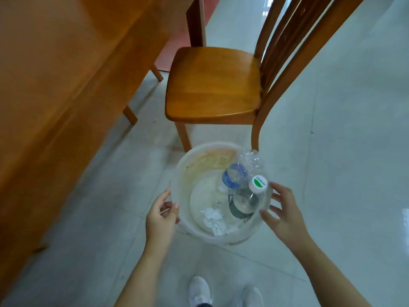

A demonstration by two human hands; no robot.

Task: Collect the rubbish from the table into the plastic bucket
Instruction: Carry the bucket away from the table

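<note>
The translucent white plastic bucket [183, 173] stands low over the tiled floor in front of my feet. Inside it lie a clear bottle with a white and green cap [257, 184], a crushed clear bottle with a blue cap [235, 175] and crumpled white tissue [213, 219]. My left hand [161, 218] pinches the bucket's left rim, thumb over the edge. My right hand [285, 214] is at the bucket's right side with its fingers spread; its thumb is at the rim, and I cannot tell whether the fingers press on the wall.
The wooden table [55, 74] runs along the left. A wooden chair [212, 85] stands just beyond the bucket, its front legs close to the far rim. My white shoes [199, 289] are at the bottom edge. Pale tiled floor [343, 151] spreads to the right.
</note>
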